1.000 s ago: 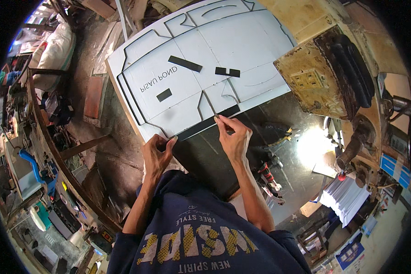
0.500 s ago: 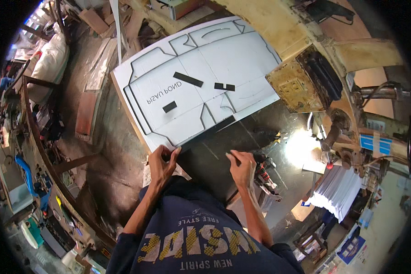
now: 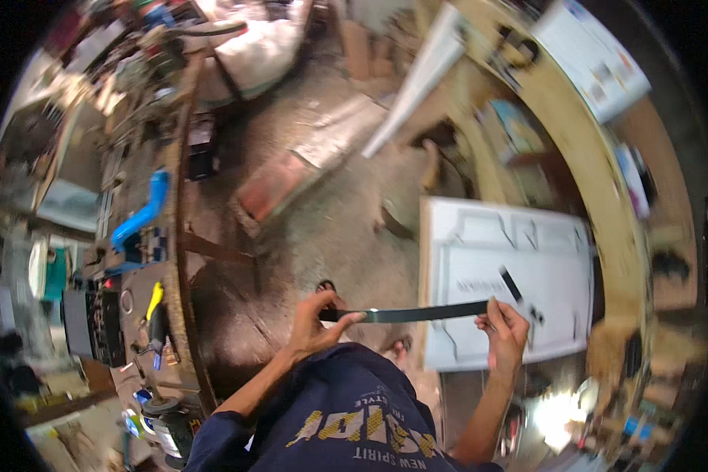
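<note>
Between my two hands stretches a long, flat black strip (image 3: 417, 315), slightly bowed and held roughly level in front of my body. My left hand (image 3: 316, 324) pinches one end between thumb and fingers. The other end is gripped by the thumb and fingers of my right hand (image 3: 507, 334), over the lower part of a white board (image 3: 558, 329). Dark outlines run across the board. A short black piece (image 3: 510, 285) lies on it, with smaller dark pieces (image 3: 536, 315) close by. Motion blur softens their edges.
At the left stands a workbench with a blue curved object (image 3: 145, 208) and a yellow-and-black tool (image 3: 156, 315). Reddish and pale planks (image 3: 271, 189) lie on the floor ahead. Cream machine framework (image 3: 582, 134) curves round the right. A bright lamp (image 3: 557, 421) glows at lower right.
My body has turned left, so the board now appears farther right and the bench nearer. The black strip is now lifted clear of the board's near edge, spread between my raised hands.
</note>
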A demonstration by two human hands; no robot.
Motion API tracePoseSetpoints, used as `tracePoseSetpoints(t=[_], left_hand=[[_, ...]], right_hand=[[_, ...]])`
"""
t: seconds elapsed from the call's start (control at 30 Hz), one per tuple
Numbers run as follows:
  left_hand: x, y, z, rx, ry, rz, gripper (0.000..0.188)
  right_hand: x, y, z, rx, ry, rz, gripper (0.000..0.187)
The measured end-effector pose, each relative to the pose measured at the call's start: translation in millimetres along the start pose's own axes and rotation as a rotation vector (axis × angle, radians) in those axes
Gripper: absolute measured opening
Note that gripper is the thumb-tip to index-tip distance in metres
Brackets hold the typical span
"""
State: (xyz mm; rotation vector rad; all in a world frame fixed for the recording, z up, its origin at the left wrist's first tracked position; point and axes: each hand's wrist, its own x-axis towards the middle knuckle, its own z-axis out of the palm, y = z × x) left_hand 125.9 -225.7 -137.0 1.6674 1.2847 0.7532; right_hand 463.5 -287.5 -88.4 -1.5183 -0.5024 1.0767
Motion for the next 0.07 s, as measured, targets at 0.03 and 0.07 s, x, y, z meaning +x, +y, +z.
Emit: tracePoseSetpoints(t=[0.03, 0.07], left_hand=[[10, -7, -25, 0.039, 0.003, -0.062, 0.027], [19, -14, -45, 0.06, 0.001, -0.135, 0.031]], right_hand=[[14, -2, 33, -0.112, -0.024, -0.022, 0.025], [27, -8, 66, -0.237, -0.107, -0.076, 0.026]])
